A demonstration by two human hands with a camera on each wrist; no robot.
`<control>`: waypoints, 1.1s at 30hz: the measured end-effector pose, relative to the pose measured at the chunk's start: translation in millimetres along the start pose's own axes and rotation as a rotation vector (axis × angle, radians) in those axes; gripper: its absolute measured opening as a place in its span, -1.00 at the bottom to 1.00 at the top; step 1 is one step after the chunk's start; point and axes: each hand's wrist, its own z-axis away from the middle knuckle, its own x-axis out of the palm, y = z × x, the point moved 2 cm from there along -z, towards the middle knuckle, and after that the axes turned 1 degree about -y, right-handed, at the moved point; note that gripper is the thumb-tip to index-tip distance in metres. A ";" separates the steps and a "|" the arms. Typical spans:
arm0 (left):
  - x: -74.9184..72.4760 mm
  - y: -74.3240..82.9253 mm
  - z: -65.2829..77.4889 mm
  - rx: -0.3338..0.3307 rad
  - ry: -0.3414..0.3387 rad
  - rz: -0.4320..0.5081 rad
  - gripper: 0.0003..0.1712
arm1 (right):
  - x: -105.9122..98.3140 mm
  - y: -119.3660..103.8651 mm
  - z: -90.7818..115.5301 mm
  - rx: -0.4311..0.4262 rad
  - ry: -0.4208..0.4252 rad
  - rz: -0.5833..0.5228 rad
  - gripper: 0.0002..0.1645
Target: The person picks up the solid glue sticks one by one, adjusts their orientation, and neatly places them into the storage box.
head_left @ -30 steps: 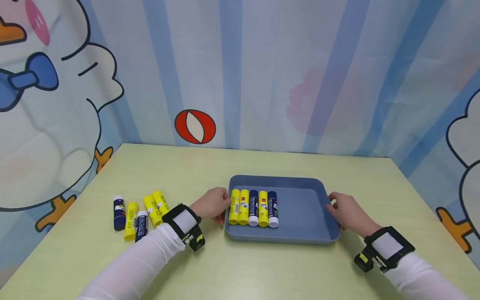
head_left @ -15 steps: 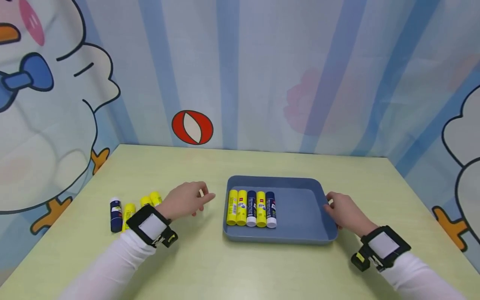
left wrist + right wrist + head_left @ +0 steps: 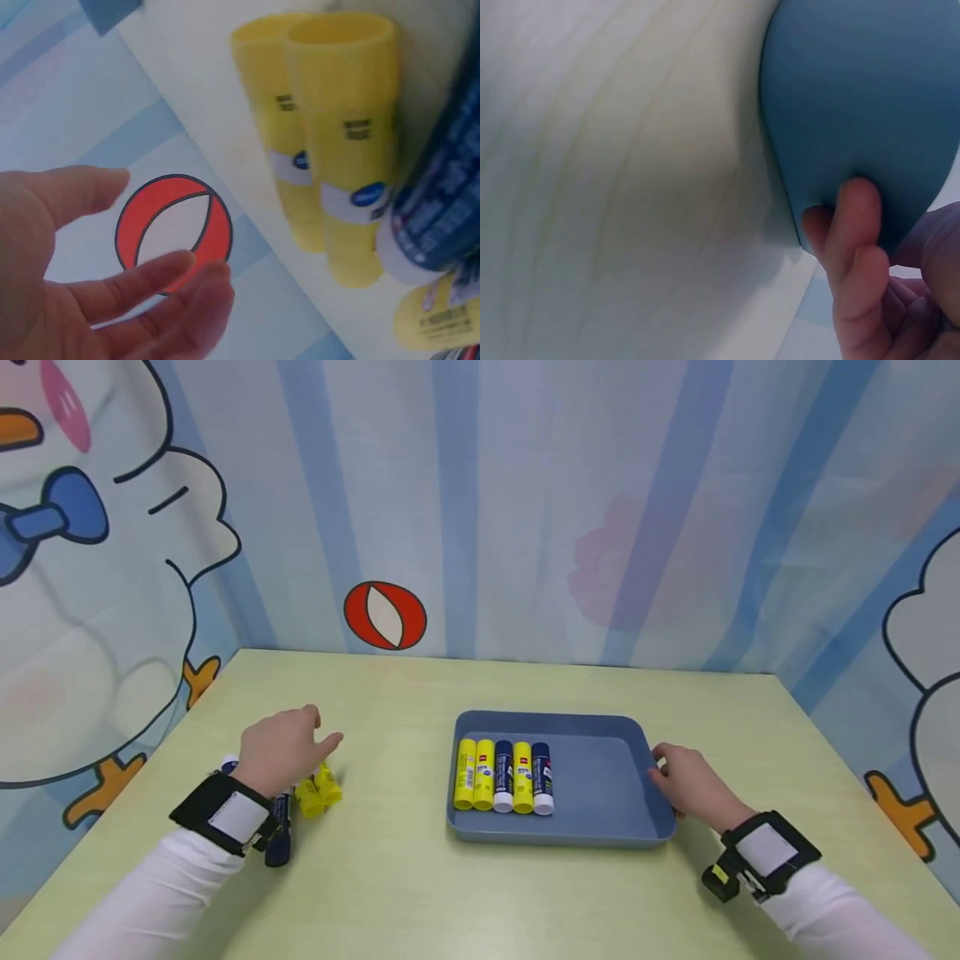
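My left hand is held over the loose glue sticks at the left of the table, thumb and fingers apart with nothing between them. Two yellow glue sticks lie side by side near it in the left wrist view. A navy glue stick lies by the wrist; the hand partly hides the others. On the right, my right hand grips the end of a blue-grey tray, its fingers against the outer wall. Three yellow glue sticks and two navy ones lie in a row inside the tray.
The pale wooden table reaches back to a striped backdrop printed with cartoon figures and a red ball. Bare tabletop lies between the loose glue sticks and the tray. The tray's right half holds no glue sticks.
My left hand has left the tray's left edge and moved left to above the loose glue sticks. My right hand stays at the tray's right end.
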 end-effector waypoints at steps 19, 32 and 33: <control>23.7 -16.3 -3.1 -0.092 -0.080 -0.122 -0.47 | 0.5 -0.8 1.0 0.001 0.004 0.013 -0.71; 28.7 -10.3 -12.4 -0.117 -0.236 -0.059 -0.50 | 0.0 -1.1 1.2 0.017 0.008 0.018 -0.70; 28.7 -9.3 -13.0 -0.116 -0.242 -0.053 -0.51 | -0.1 -1.0 1.1 0.018 0.009 0.016 -0.70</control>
